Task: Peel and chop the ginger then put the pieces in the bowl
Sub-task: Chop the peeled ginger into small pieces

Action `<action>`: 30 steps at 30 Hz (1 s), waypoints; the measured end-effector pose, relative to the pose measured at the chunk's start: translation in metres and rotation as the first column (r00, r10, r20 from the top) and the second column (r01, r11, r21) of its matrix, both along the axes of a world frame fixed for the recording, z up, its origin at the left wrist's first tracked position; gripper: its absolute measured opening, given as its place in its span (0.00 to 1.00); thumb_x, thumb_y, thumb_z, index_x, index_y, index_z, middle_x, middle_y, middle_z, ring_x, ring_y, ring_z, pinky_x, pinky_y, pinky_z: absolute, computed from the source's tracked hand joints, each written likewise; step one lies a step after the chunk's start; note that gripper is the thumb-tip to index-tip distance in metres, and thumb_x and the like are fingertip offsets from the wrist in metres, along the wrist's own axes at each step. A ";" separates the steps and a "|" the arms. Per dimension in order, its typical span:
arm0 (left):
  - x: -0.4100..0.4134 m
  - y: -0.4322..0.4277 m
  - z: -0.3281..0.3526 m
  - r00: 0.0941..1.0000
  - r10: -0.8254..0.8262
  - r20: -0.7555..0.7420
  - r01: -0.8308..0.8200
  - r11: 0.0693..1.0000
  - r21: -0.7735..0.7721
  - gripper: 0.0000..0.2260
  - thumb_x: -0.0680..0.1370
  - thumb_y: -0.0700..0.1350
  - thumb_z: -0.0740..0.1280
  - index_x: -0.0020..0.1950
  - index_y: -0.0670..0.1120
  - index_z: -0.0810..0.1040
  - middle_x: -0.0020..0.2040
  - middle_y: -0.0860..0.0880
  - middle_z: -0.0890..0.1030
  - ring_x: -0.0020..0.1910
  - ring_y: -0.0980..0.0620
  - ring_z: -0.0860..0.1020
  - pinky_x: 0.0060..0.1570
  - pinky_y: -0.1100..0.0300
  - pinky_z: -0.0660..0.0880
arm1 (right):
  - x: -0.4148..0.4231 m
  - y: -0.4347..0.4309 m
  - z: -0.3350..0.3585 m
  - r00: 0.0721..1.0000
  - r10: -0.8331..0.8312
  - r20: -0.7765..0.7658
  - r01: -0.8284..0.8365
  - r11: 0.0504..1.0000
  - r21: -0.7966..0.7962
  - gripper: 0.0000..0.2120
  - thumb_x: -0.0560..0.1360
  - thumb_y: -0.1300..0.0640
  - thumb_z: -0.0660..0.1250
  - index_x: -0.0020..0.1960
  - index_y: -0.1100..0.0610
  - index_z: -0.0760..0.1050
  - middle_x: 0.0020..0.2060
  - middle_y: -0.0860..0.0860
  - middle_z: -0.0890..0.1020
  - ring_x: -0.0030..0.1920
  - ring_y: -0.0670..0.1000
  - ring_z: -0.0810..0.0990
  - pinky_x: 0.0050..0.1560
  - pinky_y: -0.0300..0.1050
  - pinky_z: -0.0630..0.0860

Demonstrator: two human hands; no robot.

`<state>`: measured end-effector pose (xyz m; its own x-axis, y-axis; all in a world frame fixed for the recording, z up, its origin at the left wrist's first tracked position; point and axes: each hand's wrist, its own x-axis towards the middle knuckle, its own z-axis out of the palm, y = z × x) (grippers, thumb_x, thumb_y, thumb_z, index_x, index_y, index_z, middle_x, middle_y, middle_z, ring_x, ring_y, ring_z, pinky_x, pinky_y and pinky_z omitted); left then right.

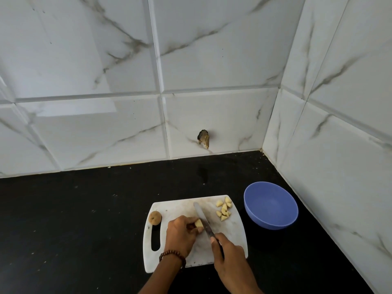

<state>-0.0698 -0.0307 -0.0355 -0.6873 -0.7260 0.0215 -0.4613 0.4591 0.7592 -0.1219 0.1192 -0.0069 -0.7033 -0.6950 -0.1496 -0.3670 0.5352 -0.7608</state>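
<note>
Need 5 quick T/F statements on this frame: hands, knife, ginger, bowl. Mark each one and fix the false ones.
1. The right hand grips the knife. True.
2. The blue bowl holds chopped ginger. False: nothing shows inside it. The cut pieces lie on the cutting board.
3. The left hand holds a ginger chunk at the knife's blade. True.
4. The blue bowl stands left of the cutting board. False: it stands to the board's right, on the dark counter.
5. A beaded bracelet sits on the left wrist. True.
</note>
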 end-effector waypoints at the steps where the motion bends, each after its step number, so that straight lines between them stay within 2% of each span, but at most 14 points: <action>1: 0.000 0.000 0.000 1.000 -0.001 0.005 0.001 1.000 0.007 0.12 0.71 0.45 0.75 0.54 0.49 0.83 0.47 0.56 0.83 0.44 0.63 0.79 0.48 0.76 0.71 | 0.000 0.000 0.001 1.000 0.000 -0.003 0.000 1.000 0.001 0.13 0.84 0.46 0.52 0.57 0.50 0.73 0.40 0.45 0.77 0.40 0.44 0.77 0.38 0.29 0.71; 5: 0.000 0.001 0.002 1.000 0.001 0.012 -0.001 1.000 0.013 0.12 0.72 0.43 0.74 0.55 0.49 0.83 0.46 0.56 0.83 0.43 0.63 0.79 0.45 0.78 0.70 | 0.000 -0.003 0.003 1.000 0.016 -0.007 -0.016 0.999 0.029 0.13 0.84 0.46 0.51 0.57 0.50 0.72 0.41 0.46 0.77 0.39 0.42 0.76 0.36 0.29 0.70; 8: 0.000 0.001 0.003 1.000 -0.005 0.018 0.004 1.000 0.014 0.11 0.72 0.43 0.74 0.55 0.49 0.83 0.46 0.58 0.81 0.42 0.63 0.78 0.43 0.79 0.70 | 0.000 -0.004 0.000 0.999 0.027 -0.027 -0.025 0.999 0.047 0.12 0.84 0.46 0.51 0.56 0.49 0.71 0.41 0.47 0.77 0.41 0.45 0.76 0.36 0.32 0.70; 11: 0.001 0.001 0.003 1.000 0.010 0.016 -0.010 1.000 0.018 0.13 0.72 0.43 0.74 0.55 0.48 0.83 0.48 0.56 0.83 0.44 0.63 0.79 0.48 0.76 0.73 | 0.000 -0.005 -0.002 0.998 0.033 -0.050 -0.030 0.998 0.062 0.12 0.84 0.47 0.51 0.55 0.49 0.71 0.40 0.47 0.76 0.40 0.45 0.75 0.35 0.34 0.70; 16: 0.000 0.001 0.005 1.000 -0.005 0.022 0.005 1.000 0.029 0.13 0.72 0.44 0.75 0.55 0.49 0.82 0.48 0.55 0.83 0.44 0.62 0.79 0.51 0.73 0.74 | 0.000 -0.007 -0.006 0.995 0.030 -0.098 -0.023 0.998 0.065 0.14 0.84 0.47 0.50 0.59 0.51 0.71 0.41 0.47 0.76 0.43 0.46 0.76 0.43 0.36 0.69; 19: -0.001 0.000 0.005 0.999 -0.010 0.035 0.009 1.000 0.021 0.13 0.71 0.45 0.75 0.55 0.49 0.83 0.48 0.55 0.83 0.44 0.62 0.79 0.52 0.71 0.76 | -0.003 -0.010 -0.008 0.996 0.031 -0.089 -0.023 0.995 0.094 0.15 0.84 0.46 0.50 0.58 0.50 0.72 0.44 0.49 0.79 0.47 0.47 0.78 0.47 0.40 0.73; 21: -0.001 0.000 0.007 0.999 -0.003 0.047 0.002 1.000 0.026 0.13 0.72 0.45 0.75 0.56 0.48 0.82 0.49 0.54 0.83 0.44 0.61 0.79 0.51 0.73 0.74 | -0.005 -0.011 -0.009 0.997 0.031 -0.076 -0.022 0.994 0.105 0.15 0.84 0.46 0.50 0.57 0.50 0.73 0.46 0.50 0.81 0.50 0.49 0.79 0.51 0.43 0.75; 27: -0.004 -0.001 0.009 0.998 -0.018 0.061 0.015 0.999 0.043 0.13 0.72 0.43 0.74 0.56 0.46 0.83 0.50 0.52 0.84 0.43 0.61 0.78 0.43 0.80 0.67 | -0.006 -0.010 -0.011 0.992 0.048 -0.115 -0.033 0.992 0.126 0.17 0.84 0.46 0.50 0.61 0.51 0.73 0.50 0.51 0.81 0.53 0.48 0.78 0.51 0.41 0.73; 30: -0.005 -0.003 0.009 0.998 -0.019 0.066 0.017 0.999 0.039 0.13 0.71 0.43 0.75 0.56 0.45 0.82 0.50 0.51 0.84 0.43 0.61 0.78 0.45 0.78 0.69 | -0.006 -0.010 -0.011 0.990 0.044 -0.136 -0.026 0.991 0.134 0.17 0.84 0.46 0.49 0.62 0.51 0.73 0.51 0.51 0.81 0.53 0.48 0.77 0.50 0.39 0.72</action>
<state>-0.0753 -0.0335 -0.0267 -0.6993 -0.7129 -0.0523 -0.5028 0.4386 0.7449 -0.1282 0.1090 -0.0183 -0.6994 -0.7001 -0.1441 -0.4839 0.6121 -0.6254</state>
